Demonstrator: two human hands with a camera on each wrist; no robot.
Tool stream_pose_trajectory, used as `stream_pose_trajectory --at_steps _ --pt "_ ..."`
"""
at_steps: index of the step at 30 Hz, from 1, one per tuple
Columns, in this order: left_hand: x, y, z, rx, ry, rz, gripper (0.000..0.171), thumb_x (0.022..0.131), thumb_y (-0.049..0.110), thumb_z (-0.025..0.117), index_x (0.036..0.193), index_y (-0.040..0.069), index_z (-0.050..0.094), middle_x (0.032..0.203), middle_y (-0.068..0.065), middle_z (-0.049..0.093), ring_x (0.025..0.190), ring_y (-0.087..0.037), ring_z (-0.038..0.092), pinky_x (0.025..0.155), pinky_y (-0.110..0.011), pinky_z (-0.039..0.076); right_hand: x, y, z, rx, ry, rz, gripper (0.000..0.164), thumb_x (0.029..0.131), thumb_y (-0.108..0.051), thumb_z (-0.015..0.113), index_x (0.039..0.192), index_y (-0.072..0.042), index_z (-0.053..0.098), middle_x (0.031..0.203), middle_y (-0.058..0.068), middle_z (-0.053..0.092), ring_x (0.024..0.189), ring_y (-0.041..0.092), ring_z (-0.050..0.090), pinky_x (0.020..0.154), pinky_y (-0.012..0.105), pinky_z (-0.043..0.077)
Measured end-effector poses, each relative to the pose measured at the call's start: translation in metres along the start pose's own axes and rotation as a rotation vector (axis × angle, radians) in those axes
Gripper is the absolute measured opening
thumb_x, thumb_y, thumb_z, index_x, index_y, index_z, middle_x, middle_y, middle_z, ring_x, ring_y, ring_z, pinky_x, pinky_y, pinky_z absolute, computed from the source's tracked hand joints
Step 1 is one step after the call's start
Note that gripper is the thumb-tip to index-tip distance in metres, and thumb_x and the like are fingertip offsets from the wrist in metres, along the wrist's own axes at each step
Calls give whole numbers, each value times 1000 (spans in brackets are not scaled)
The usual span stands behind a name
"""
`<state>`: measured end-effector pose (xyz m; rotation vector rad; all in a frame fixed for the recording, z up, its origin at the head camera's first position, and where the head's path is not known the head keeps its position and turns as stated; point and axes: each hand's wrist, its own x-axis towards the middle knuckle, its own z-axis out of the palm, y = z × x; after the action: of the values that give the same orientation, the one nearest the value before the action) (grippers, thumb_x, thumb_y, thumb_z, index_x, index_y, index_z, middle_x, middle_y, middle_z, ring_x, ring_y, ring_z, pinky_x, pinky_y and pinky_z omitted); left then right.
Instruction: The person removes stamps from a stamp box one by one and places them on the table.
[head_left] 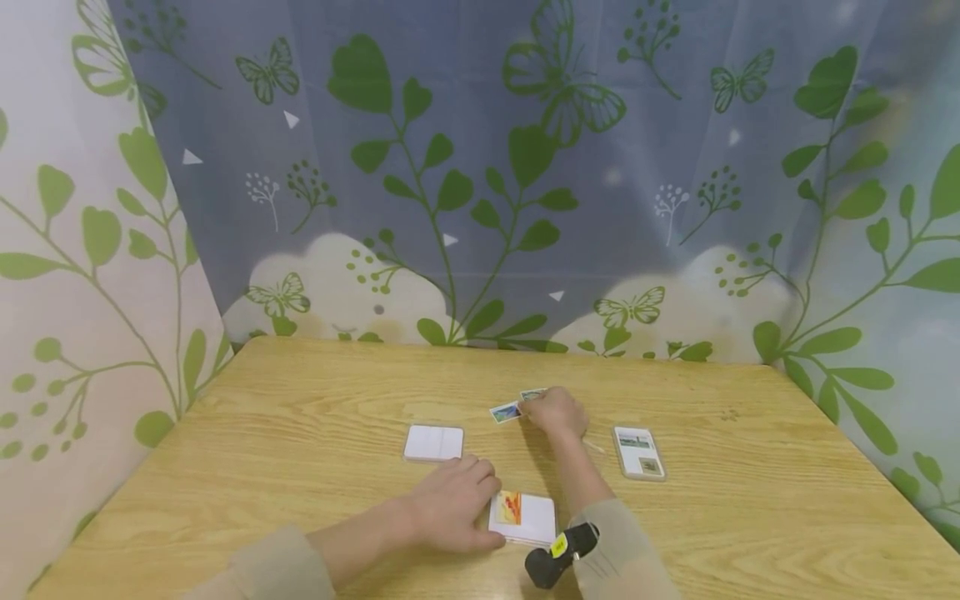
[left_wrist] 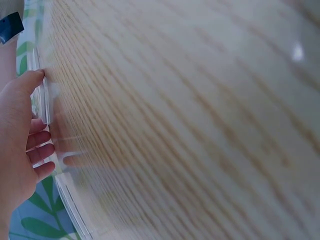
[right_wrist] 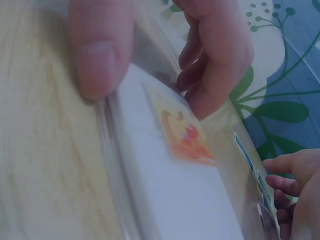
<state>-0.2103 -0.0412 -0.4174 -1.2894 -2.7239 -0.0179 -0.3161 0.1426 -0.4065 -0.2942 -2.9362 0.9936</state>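
My left hand [head_left: 453, 504] grips a flat clear case [head_left: 536, 517] by its edges, thumb on the near side and fingers on the far side. Under its clear cover is white paper with an orange and yellow stamp [right_wrist: 182, 130]. Farther back, my right hand [head_left: 557, 412] has curled fingertips at the right end of a small blue picture stamp [head_left: 506, 412]. A greenish stamp [head_left: 532, 393] lies just behind, partly covered by that hand. Whether the right fingers pinch anything is hidden. A thin white strip [head_left: 593, 447] shows beside the right wrist.
A second case [head_left: 433, 442] with plain white paper lies to the left. Another case [head_left: 639, 453], holding two picture stamps, lies to the right. The wooden table [head_left: 337, 375] reaches a printed curtain [head_left: 480, 208] at the back, with curtains on both sides.
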Motion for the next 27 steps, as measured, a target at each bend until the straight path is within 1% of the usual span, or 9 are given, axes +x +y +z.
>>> stream_pose_trajectory --at_steps 4,7,13,19,21,22,24,26,27 --pt "0 0 0 2 2 3 59 81 58 55 111 8 60 101 3 50 89 -10 44 75 -22 40 1 2 -4 50 -5 -10 35 81 -35 66 57 -12 56 54 -1 56 44 9 34 44 22 26" --pt "0 -1 0 12 9 4 59 81 59 56 111 8 60 101 3 51 89 -11 45 75 -22 40 2 4 -6 84 -12 -19 37 82 -34 66 55 -12 52 51 -2 51 43 9 34 43 21 27" --pt "-1 -1 0 10 1 -6 60 81 58 56 112 8 60 103 2 52 90 -11 45 77 -23 40 2 7 -10 166 -39 -32 43 84 -32 64 53 -15 41 46 -5 36 42 7 27 40 20 22" --pt "0 0 -1 -1 -24 -7 60 82 59 54 114 7 59 105 1 52 93 -11 45 79 -23 41 -2 10 -19 182 -78 -63 38 87 -33 61 58 -12 46 49 -5 34 45 8 28 42 21 24" --pt "1 0 -2 -6 -31 -9 61 83 59 54 115 8 59 106 1 52 93 -11 45 79 -23 41 -4 11 -22 193 -81 -83 35 88 -34 59 66 -6 56 58 -1 46 49 10 34 45 22 28" --pt "1 0 -1 -8 -33 -10 61 83 59 54 115 8 59 106 1 52 93 -11 45 79 -23 41 -5 11 -23 199 -81 -92 35 88 -35 59 72 -3 60 65 1 54 53 12 40 48 23 33" --pt "1 0 -1 -12 -36 -13 61 82 59 54 115 8 59 106 1 52 94 -11 45 79 -24 41 -6 11 -26 218 -79 -101 37 88 -35 58 87 1 65 83 8 62 65 17 48 54 26 38" --pt "1 0 -1 -13 -39 -15 61 82 59 54 115 8 59 106 1 52 94 -12 45 79 -24 41 -8 10 -29 238 -82 -105 41 88 -36 57 101 2 65 103 13 63 77 20 52 60 28 41" --pt "1 0 -1 -12 -39 -15 61 82 59 54 115 8 59 106 1 52 94 -11 45 79 -24 41 -9 9 -31 252 -87 -102 41 88 -35 58 102 2 65 105 14 62 80 22 52 61 29 42"
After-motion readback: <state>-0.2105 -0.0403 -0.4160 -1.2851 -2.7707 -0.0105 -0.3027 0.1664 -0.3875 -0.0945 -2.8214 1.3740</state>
